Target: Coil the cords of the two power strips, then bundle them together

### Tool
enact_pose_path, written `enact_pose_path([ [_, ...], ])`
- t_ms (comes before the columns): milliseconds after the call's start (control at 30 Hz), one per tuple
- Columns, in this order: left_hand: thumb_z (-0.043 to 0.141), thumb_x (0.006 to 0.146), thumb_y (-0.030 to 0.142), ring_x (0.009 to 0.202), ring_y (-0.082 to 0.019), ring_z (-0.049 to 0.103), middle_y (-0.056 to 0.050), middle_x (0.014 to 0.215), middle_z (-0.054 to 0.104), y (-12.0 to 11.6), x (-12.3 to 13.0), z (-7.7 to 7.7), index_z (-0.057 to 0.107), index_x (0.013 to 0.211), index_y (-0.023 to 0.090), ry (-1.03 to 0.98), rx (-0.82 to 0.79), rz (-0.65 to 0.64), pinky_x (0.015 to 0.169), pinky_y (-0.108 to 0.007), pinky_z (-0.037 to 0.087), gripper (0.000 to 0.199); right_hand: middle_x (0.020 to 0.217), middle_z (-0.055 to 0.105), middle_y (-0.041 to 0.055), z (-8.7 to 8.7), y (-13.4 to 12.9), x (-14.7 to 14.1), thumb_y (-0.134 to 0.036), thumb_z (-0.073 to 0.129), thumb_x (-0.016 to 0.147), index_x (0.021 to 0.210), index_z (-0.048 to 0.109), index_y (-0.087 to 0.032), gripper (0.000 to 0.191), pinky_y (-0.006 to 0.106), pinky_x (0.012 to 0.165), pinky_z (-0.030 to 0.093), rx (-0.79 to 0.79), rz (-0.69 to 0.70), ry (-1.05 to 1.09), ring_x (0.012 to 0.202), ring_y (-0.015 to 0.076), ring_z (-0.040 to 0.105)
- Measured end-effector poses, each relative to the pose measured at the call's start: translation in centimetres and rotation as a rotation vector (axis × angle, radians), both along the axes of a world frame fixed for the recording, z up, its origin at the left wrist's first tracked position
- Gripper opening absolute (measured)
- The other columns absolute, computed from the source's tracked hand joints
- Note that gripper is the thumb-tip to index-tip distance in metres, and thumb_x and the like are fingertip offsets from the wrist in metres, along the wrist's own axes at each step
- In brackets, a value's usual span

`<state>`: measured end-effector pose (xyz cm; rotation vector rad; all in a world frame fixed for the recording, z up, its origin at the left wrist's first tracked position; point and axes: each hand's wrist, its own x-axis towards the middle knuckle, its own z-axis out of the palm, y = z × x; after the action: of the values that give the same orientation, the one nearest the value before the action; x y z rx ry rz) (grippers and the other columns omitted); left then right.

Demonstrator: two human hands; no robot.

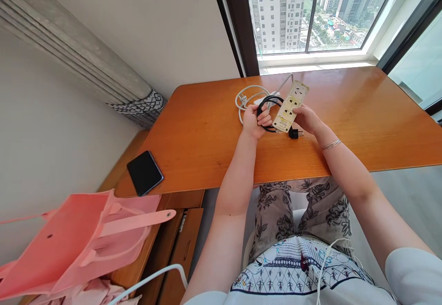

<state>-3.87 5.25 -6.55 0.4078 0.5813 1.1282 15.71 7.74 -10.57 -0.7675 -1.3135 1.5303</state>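
Observation:
My left hand is closed round a coiled black cable above the wooden table. A yellowed power strip is gripped at its right side by my right hand, tilted with its sockets facing up. Just below the strip is a black plug with its prongs pointing right. Behind my left hand, a looped white cable with a white plug lies on the table. Part of a white power strip shows behind the black coil.
The wooden table has a dark tablet-like device at its left front corner. A pink bag stands at lower left beside wooden drawers. Beyond the table's back edge is a window. A white cable arches near my left arm.

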Motion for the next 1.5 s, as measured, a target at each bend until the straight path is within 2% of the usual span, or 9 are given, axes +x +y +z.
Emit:
enact_pose_path([
  [300, 0.029, 0.100, 0.029, 0.034, -0.008, 0.037, 0.005, 0.044, 0.038, 0.8, -0.1, -0.4, 0.059, 0.072, 0.016, 0.188, -0.032, 0.132, 0.038, -0.018, 0.032, 0.043, 0.120, 0.070, 0.0020, -0.2, 0.2, -0.1, -0.028, 0.064, 0.069, 0.118, 0.052, -0.027, 0.050, 0.042, 0.090, 0.059, 0.040, -0.084, -0.038, 0.105, 0.0232, 0.065],
  [500, 0.046, 0.100, 0.055, 0.036, -0.007, 0.043, 0.001, 0.050, 0.051, 0.8, 0.2, -1.1, 0.066, 0.081, 0.015, 0.504, 0.027, 0.027, 0.039, -0.019, 0.032, 0.049, 0.112, 0.069, 0.0015, 0.3, 0.0, 0.9, -0.024, 0.061, 0.069, 0.112, 0.057, -0.023, 0.043, 0.044, 0.099, 0.055, 0.076, -0.106, -0.174, 0.105, 0.0235, 0.062],
  [600, 0.055, 0.098, 0.053, 0.034, -0.003, 0.034, 0.003, 0.049, 0.049, 0.5, 0.5, -1.3, 0.064, 0.079, 0.015, 0.595, 0.056, -0.054, 0.037, -0.017, 0.025, 0.043, 0.115, 0.069, 0.0025, 0.8, -0.6, 0.9, -0.023, 0.061, 0.071, 0.114, 0.057, -0.023, 0.043, 0.047, 0.103, 0.053, 0.102, -0.020, -0.215, 0.113, 0.0252, 0.061],
  [733, 0.049, 0.102, 0.026, 0.033, -0.001, 0.025, 0.005, 0.049, 0.046, 0.0, 0.9, -1.1, 0.054, 0.075, 0.015, 0.569, 0.104, -0.053, 0.037, -0.014, 0.020, 0.029, 0.120, 0.067, 0.0041, 1.0, -0.9, 0.6, -0.026, 0.060, 0.075, 0.118, 0.055, -0.023, 0.044, 0.048, 0.104, 0.052, 0.147, 0.014, -0.264, 0.116, 0.0262, 0.058],
  [833, 0.046, 0.101, 0.018, 0.034, -0.001, 0.025, 0.006, 0.053, 0.045, -0.3, 1.3, -0.9, 0.048, 0.074, 0.016, 0.503, 0.123, -0.021, 0.038, -0.013, 0.021, 0.027, 0.121, 0.065, 0.0052, 0.9, -0.6, 0.8, -0.029, 0.060, 0.078, 0.119, 0.055, -0.022, 0.043, 0.047, 0.107, 0.050, 0.213, -0.020, -0.329, 0.118, 0.0265, 0.056],
  [1033, 0.038, 0.099, 0.011, 0.033, -0.002, 0.025, 0.008, 0.054, 0.042, -0.4, 1.7, -0.6, 0.047, 0.081, 0.018, 0.431, 0.075, -0.014, 0.038, -0.014, 0.022, 0.022, 0.123, 0.062, 0.0058, 0.2, -0.1, 1.0, -0.033, 0.056, 0.084, 0.125, 0.051, -0.022, 0.043, 0.044, 0.105, 0.050, 0.242, -0.045, -0.361, 0.118, 0.0253, 0.055],
  [1233, 0.037, 0.104, 0.046, 0.032, -0.005, 0.030, 0.006, 0.052, 0.044, 0.3, 0.9, -0.8, 0.057, 0.093, 0.018, 0.449, 0.003, -0.099, 0.036, -0.016, 0.023, 0.037, 0.123, 0.061, 0.0073, 0.0, -0.4, 0.4, -0.037, 0.056, 0.086, 0.129, 0.048, -0.021, 0.047, 0.044, 0.098, 0.055, 0.225, -0.010, -0.348, 0.112, 0.0254, 0.058],
  [1333, 0.037, 0.104, 0.036, 0.033, -0.004, 0.034, 0.003, 0.054, 0.050, 0.2, 0.9, -1.1, 0.059, 0.095, 0.016, 0.472, -0.016, -0.151, 0.036, -0.014, 0.024, 0.030, 0.121, 0.063, 0.0071, 0.0, -0.6, 0.4, -0.036, 0.057, 0.085, 0.130, 0.049, -0.021, 0.048, 0.044, 0.099, 0.055, 0.239, 0.029, -0.379, 0.110, 0.0256, 0.059],
  [1500, 0.038, 0.099, 0.014, 0.031, -0.001, 0.024, 0.006, 0.053, 0.049, -0.1, 1.1, -1.1, 0.054, 0.094, 0.018, 0.453, 0.069, -0.131, 0.036, -0.011, 0.018, 0.017, 0.126, 0.064, 0.0077, -0.2, -0.5, 0.5, -0.037, 0.055, 0.087, 0.134, 0.050, -0.021, 0.049, 0.048, 0.106, 0.051, 0.283, 0.004, -0.430, 0.118, 0.0280, 0.058],
])
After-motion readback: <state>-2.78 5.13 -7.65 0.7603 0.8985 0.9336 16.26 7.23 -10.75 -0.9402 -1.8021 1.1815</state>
